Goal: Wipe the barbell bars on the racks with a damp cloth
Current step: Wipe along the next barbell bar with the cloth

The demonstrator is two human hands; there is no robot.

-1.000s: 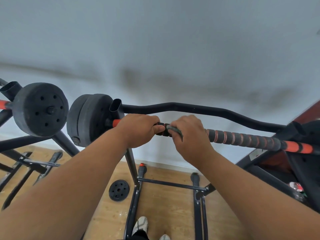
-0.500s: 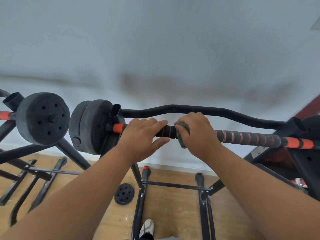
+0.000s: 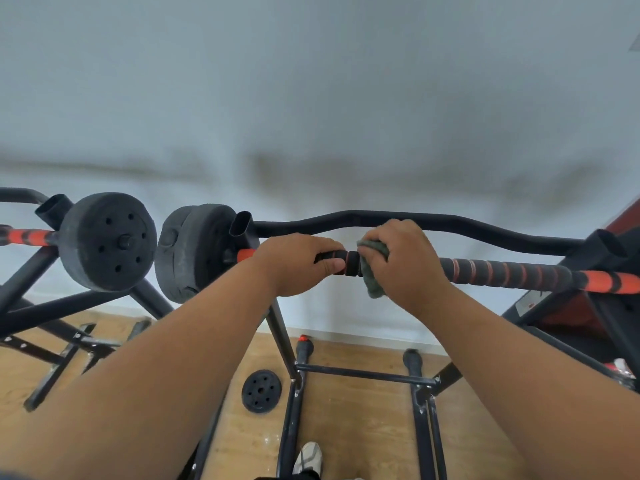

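**Both hands on the racked barbell bar, cloth under the right**

At the middle of the grip, the barbell bar (image 3: 502, 273) lies across the rack, running level from left to right. Its sleeve is dark foam wound with thin orange rings, and it turns to solid orange with black bands toward each end. A short black stretch of it shows in the gap between the two hands.

Over the bar, the right hand (image 3: 405, 261) is curled down with a grey-green cloth (image 3: 372, 277) bunched beneath its fingers. The cloth is pressed against the bar, and a fold of it hangs just below. Just left of it, the left hand (image 3: 294, 263) is wrapped round the bar, thumb lying along the front and fingers closed over the top.

Left of that hand, two thick black weight plates (image 3: 194, 252) sit on the bar's end, close against the rack upright (image 3: 242, 225). Further left, another plate (image 3: 107, 240) sits on a second bar with the same orange grip.

Behind both hands a black curved bar (image 3: 450, 225) spans the rack in front of a pale wall. Below the grip, the black rack frame (image 3: 363, 374) stands on a wooden floor, with a small loose plate (image 3: 261, 391) lying beside it and a pale shoe (image 3: 308, 457) at the bottom edge.

Far right, a white label (image 3: 528, 303) is fixed to the frame, but its printing is probably too blurred to read.
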